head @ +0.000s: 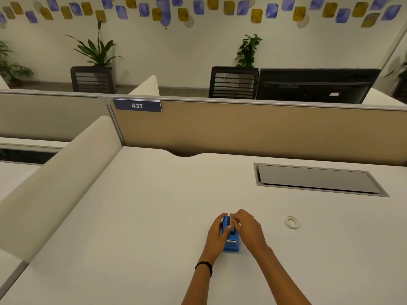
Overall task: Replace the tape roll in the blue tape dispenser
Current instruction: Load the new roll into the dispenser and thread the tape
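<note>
Fingers [222,217] of the left hand [217,235] curl round the left flank of the blue tape dispenser [231,244], holding it against the worktop [154,216]. Those of the right hand [248,227] are bent down onto the dispenser's top, where a small pale and dark part shows between the 2 hands. It is too small to tell whether they pinch it or only press on it. The dispenser stands near the front middle of the worktop, its lower blue end pointing toward the person. A black band [204,266] circles the left wrist. Well apart to the right, 1 pale tape roll [292,222] lies flat on the worktop, touched by neither hand. Farther back on the right, a grey hatch [317,179] is set into the surface. A white side divider [55,172] runs along the left edge, and a beige partition [242,128] closes the back, carrying a blue label [137,105] that reads 437. Beyond the partition are a black monitor [317,85], 2 black mesh chairs [234,82] and leafy plants [97,49] against a white wall [198,45] dotted with blue and yellow shapes.
</note>
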`<move>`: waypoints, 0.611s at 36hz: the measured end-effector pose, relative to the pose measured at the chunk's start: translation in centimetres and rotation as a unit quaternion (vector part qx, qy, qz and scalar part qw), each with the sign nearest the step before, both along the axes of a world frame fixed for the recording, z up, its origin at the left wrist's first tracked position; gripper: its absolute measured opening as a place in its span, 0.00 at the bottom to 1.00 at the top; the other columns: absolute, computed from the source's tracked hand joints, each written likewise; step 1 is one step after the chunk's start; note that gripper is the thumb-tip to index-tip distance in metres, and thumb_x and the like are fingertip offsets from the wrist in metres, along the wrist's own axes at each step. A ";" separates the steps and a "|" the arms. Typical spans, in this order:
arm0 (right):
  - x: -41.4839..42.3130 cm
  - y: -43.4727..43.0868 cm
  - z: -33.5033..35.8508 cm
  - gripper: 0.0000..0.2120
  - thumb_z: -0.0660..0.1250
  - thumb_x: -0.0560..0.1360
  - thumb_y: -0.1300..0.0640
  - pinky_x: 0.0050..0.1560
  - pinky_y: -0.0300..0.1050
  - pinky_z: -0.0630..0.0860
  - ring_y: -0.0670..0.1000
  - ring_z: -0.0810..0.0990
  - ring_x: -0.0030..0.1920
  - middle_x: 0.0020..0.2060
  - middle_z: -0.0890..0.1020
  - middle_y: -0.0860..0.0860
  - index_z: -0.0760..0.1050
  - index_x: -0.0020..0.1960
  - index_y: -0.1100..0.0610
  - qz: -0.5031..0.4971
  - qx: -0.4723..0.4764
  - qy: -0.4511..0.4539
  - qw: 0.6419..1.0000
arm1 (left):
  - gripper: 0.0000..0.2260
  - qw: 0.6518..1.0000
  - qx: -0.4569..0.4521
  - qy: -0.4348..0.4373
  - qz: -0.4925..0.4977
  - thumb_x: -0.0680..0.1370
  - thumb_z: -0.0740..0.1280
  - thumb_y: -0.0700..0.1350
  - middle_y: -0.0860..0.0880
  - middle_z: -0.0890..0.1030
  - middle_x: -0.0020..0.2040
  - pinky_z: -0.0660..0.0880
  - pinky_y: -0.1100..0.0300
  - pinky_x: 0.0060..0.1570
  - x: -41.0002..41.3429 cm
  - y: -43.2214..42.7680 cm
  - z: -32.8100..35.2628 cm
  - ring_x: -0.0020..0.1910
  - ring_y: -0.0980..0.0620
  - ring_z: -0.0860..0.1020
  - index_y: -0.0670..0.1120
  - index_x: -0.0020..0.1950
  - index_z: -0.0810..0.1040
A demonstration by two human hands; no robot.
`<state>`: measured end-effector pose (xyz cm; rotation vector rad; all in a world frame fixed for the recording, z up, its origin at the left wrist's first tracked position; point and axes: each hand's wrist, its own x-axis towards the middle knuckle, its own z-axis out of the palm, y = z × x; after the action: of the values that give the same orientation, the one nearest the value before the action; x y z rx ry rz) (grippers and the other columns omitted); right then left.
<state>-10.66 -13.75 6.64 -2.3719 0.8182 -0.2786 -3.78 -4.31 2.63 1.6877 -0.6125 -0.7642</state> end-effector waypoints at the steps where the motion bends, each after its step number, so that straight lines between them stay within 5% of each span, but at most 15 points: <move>1: 0.0 0.0 0.0 0.11 0.59 0.78 0.56 0.47 0.44 0.76 0.53 0.79 0.47 0.48 0.79 0.57 0.76 0.52 0.60 0.002 0.003 0.003 1.000 | 0.19 1.000 0.000 -0.001 -0.002 0.79 0.62 0.46 0.46 0.72 0.68 0.70 0.48 0.67 0.0 0.0 0.0 0.65 0.47 0.73 0.46 0.69 0.65; 8: 0.3 -0.5 -0.2 0.08 0.63 0.76 0.58 0.46 0.41 0.72 0.54 0.78 0.48 0.50 0.78 0.57 0.75 0.50 0.61 -0.016 0.046 -0.020 0.999 | 0.20 1.000 0.005 -0.013 -0.017 0.79 0.62 0.45 0.46 0.70 0.69 0.69 0.47 0.68 0.1 0.2 0.0 0.66 0.47 0.72 0.46 0.70 0.64; 14: 0.7 -0.8 -0.3 0.11 0.59 0.78 0.57 0.55 0.44 0.72 0.54 0.74 0.57 0.57 0.78 0.57 0.74 0.57 0.61 0.007 0.039 0.033 0.999 | 0.19 1.000 0.008 -0.008 0.007 0.78 0.62 0.50 0.47 0.73 0.66 0.71 0.49 0.67 -0.1 -0.2 0.0 0.64 0.49 0.74 0.49 0.68 0.66; 22: 0.7 -0.8 -0.6 0.09 0.62 0.76 0.59 0.53 0.47 0.73 0.57 0.77 0.53 0.53 0.78 0.58 0.74 0.54 0.62 -0.009 0.051 0.024 0.998 | 0.20 1.000 0.003 -0.028 0.003 0.78 0.64 0.48 0.49 0.72 0.67 0.70 0.51 0.68 0.0 -0.2 -0.5 0.65 0.50 0.72 0.48 0.69 0.66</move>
<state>-9.99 -14.56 6.03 -2.2847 0.8555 -0.1844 -3.82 -4.49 2.14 1.7204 -0.6441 -0.7171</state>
